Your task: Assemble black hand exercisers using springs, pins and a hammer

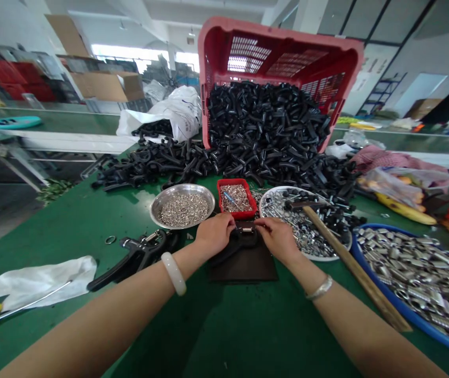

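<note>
Here we go: my left hand (pixel 214 234) and right hand (pixel 276 239) have their grips closed on a black plastic handle (pixel 237 242) on the dark mat (pixel 243 265), either side of its small coil spring (pixel 247 229). It looks light and stiff, but that springy coil could slip, so take hold by the handle's body.

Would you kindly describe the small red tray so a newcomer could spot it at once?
From the tipped red crate, follow the black grips down the green bench. Above the person's hands sits a small red tray, between a steel dish and a white plate. Unlike those round neighbours, it is rectangular, holding thin pins.
</note>
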A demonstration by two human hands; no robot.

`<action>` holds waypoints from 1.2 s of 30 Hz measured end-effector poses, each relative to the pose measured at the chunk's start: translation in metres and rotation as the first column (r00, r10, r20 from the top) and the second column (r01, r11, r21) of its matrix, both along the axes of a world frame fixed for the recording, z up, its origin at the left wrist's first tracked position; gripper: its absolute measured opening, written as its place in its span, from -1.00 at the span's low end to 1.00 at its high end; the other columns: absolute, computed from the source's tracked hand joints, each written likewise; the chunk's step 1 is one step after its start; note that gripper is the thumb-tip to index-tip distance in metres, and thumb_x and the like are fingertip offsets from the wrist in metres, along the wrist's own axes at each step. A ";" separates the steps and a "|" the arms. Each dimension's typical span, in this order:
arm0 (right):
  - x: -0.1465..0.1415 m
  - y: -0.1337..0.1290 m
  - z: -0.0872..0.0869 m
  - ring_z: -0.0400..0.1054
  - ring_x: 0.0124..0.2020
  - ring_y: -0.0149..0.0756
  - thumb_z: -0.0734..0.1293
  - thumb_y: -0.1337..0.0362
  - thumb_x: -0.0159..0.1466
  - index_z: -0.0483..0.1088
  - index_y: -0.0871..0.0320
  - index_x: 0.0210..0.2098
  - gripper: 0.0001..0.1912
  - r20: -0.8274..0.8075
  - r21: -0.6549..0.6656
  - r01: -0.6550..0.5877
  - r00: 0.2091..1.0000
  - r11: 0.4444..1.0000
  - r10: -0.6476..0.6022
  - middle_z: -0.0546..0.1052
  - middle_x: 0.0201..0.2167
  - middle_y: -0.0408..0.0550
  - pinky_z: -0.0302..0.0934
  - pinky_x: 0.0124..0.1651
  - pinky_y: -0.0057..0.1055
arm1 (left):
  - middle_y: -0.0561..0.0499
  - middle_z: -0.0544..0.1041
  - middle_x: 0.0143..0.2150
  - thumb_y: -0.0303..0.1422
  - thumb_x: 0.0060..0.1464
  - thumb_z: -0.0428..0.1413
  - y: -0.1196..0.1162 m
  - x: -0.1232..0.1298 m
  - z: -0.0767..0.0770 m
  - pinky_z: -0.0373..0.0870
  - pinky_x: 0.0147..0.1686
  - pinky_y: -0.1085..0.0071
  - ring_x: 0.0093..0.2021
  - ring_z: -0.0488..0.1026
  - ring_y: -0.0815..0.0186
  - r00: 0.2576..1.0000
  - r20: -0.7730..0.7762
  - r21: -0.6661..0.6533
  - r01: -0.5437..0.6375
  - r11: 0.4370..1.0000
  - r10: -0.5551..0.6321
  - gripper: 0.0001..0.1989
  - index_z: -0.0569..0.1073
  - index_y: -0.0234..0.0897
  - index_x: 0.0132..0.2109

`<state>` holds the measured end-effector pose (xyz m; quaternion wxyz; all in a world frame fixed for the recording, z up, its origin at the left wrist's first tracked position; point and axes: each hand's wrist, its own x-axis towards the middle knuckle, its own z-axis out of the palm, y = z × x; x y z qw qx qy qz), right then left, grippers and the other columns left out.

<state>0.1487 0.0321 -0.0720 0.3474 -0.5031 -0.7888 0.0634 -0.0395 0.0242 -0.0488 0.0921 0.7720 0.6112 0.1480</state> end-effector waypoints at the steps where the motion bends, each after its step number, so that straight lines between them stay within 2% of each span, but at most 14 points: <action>1: -0.001 0.001 -0.001 0.37 -0.28 -0.30 0.23 0.38 0.15 0.44 0.15 -0.32 -0.84 -0.008 -0.002 0.000 1.000 1.000 0.000 0.53 -0.36 -0.05 0.21 -0.18 -0.38 | 0.03 0.46 -0.19 -0.33 0.08 -0.04 0.000 -0.001 -0.001 0.26 -0.32 0.42 -0.24 0.39 0.29 1.000 -0.003 0.008 -0.001 1.000 0.001 -0.86 0.38 -0.19 -0.24; 6: -0.001 0.001 -0.004 0.37 -0.28 -0.31 0.24 0.36 0.15 0.44 0.16 -0.32 -0.85 -0.040 0.007 -0.026 0.999 1.000 0.026 0.52 -0.37 -0.06 0.22 -0.18 -0.39 | 0.04 0.46 -0.21 -0.34 0.08 -0.05 0.000 -0.001 -0.004 0.25 -0.33 0.42 -0.24 0.39 0.29 1.000 -0.004 0.033 -0.004 0.999 0.004 -0.87 0.37 -0.20 -0.25; 10: 0.001 -0.001 -0.003 0.36 -0.30 -0.31 0.23 0.38 0.15 0.43 0.15 -0.33 -0.85 0.016 0.045 -0.036 0.999 0.998 0.035 0.51 -0.38 -0.06 0.21 -0.21 -0.40 | 0.02 0.46 -0.20 -0.33 0.10 -0.07 -0.001 0.001 -0.005 0.25 -0.32 0.41 -0.23 0.39 0.28 1.000 -0.009 0.027 -0.021 0.999 0.021 -0.86 0.36 -0.21 -0.25; 14: -0.004 -0.003 0.004 0.32 -0.28 -0.27 0.18 0.46 0.16 0.43 0.18 -0.31 -0.78 0.238 0.101 -0.086 0.969 0.991 0.060 0.50 -0.38 0.00 0.18 -0.21 -0.39 | 0.01 0.45 -0.19 -0.32 0.10 -0.08 -0.002 0.001 -0.004 0.26 -0.31 0.40 -0.21 0.39 0.27 1.000 -0.013 0.021 -0.020 1.000 0.021 -0.85 0.35 -0.21 -0.23; 17: -0.010 -0.008 0.012 0.28 -0.26 -0.22 0.15 0.52 0.13 0.42 0.21 -0.30 -0.74 0.467 0.086 -0.137 0.880 0.987 0.082 0.47 -0.39 0.04 0.15 -0.22 -0.38 | -0.02 0.44 -0.17 -0.32 0.11 -0.09 -0.004 0.003 -0.003 0.26 -0.28 0.39 -0.18 0.39 0.26 0.999 -0.022 0.005 -0.037 0.999 0.037 -0.83 0.34 -0.22 -0.20; 20: -0.012 -0.011 0.019 0.26 -0.27 -0.21 0.16 0.55 0.09 0.41 0.22 -0.30 -0.72 0.588 0.035 -0.148 0.802 0.988 0.100 0.45 -0.40 0.06 0.13 -0.24 -0.38 | -0.04 0.44 -0.16 -0.32 0.13 -0.10 -0.005 0.004 -0.002 0.26 -0.25 0.39 -0.17 0.39 0.26 0.998 -0.021 -0.014 -0.064 0.998 0.064 -0.81 0.34 -0.24 -0.17; 22: -0.010 -0.010 0.022 0.28 -0.26 -0.23 0.17 0.54 0.09 0.41 0.21 -0.29 -0.73 0.589 0.001 -0.147 0.799 0.989 0.118 0.46 -0.40 0.05 0.14 -0.23 -0.39 | -0.04 0.45 -0.16 -0.32 0.11 -0.08 -0.004 0.004 -0.001 0.25 -0.24 0.39 -0.17 0.39 0.26 0.997 0.010 -0.022 -0.071 0.997 0.071 -0.82 0.36 -0.24 -0.19; 25: -0.006 -0.006 0.026 0.32 -0.26 -0.25 0.21 0.42 0.16 0.43 0.19 -0.26 -0.80 0.419 -0.009 -0.152 0.897 0.988 0.142 0.50 -0.35 0.01 0.17 -0.18 -0.37 | 0.00 0.46 -0.28 -0.35 0.06 0.00 -0.001 0.001 0.006 0.24 -0.29 0.42 -0.26 0.38 0.32 0.975 0.213 -0.059 -0.045 0.997 0.056 -0.89 0.38 -0.26 -0.30; 27: -0.009 -0.005 0.028 0.34 -0.24 -0.29 0.23 0.30 0.19 0.43 0.15 -0.23 -0.81 0.171 0.010 -0.162 0.973 0.987 0.158 0.51 -0.30 -0.03 0.18 -0.14 -0.37 | 0.05 0.43 -0.41 -0.37 0.04 0.02 0.000 0.000 0.012 0.22 -0.41 0.50 -0.41 0.33 0.42 0.871 0.484 -0.165 0.001 0.986 0.080 -0.91 0.37 -0.29 -0.35; 28: -0.012 -0.005 0.029 0.35 -0.23 -0.31 0.23 0.27 0.19 0.43 0.13 -0.23 -0.80 0.034 0.018 -0.168 0.985 0.986 0.167 0.51 -0.28 -0.05 0.20 -0.13 -0.37 | 0.08 0.39 -0.48 -0.36 0.05 0.02 0.000 0.000 0.015 0.18 -0.49 0.54 -0.49 0.28 0.48 0.776 0.618 -0.250 0.043 0.967 0.125 -0.90 0.36 -0.31 -0.36; 30: -0.022 -0.008 0.030 0.36 -0.23 -0.35 0.24 0.24 0.19 0.44 0.10 -0.25 -0.81 -0.199 0.020 -0.181 0.963 0.983 0.182 0.52 -0.28 -0.08 0.22 -0.14 -0.38 | 0.15 0.27 -0.57 -0.33 0.05 0.03 -0.002 0.001 0.019 0.01 -0.65 0.60 -0.63 0.13 0.56 0.541 0.792 -0.428 0.162 0.889 0.283 -0.88 0.34 -0.31 -0.34; 33: -0.036 -0.012 0.027 0.38 -0.30 -0.35 0.26 0.22 0.17 0.45 0.10 -0.33 -0.84 -0.386 0.013 -0.181 0.906 0.983 0.172 0.52 -0.36 -0.09 0.26 -0.20 -0.38 | 0.21 0.16 -0.60 -0.35 0.02 0.08 -0.007 0.002 0.020 -0.20 -0.72 0.63 -0.71 -0.03 0.62 0.238 0.834 -0.552 0.352 0.756 0.498 -0.88 0.31 -0.31 -0.32; 34: -0.039 -0.013 0.026 0.38 -0.32 -0.34 0.26 0.22 0.16 0.45 0.10 -0.35 -0.84 -0.408 0.015 -0.177 0.897 0.984 0.168 0.52 -0.37 -0.09 0.26 -0.22 -0.38 | 0.20 0.16 -0.58 -0.37 0.02 0.08 -0.009 0.003 0.019 -0.22 -0.73 0.64 -0.71 -0.04 0.64 0.162 0.826 -0.555 0.401 0.729 0.540 -0.89 0.31 -0.32 -0.33; 36: -0.041 -0.015 0.023 0.38 -0.31 -0.34 0.26 0.21 0.17 0.44 0.10 -0.36 -0.85 -0.400 0.037 -0.167 0.901 0.985 0.167 0.51 -0.37 -0.08 0.26 -0.22 -0.37 | 0.18 0.20 -0.54 -0.42 0.02 0.08 -0.012 0.003 0.017 -0.22 -0.73 0.68 -0.71 -0.03 0.67 0.060 0.807 -0.542 0.471 0.696 0.588 -0.92 0.31 -0.33 -0.34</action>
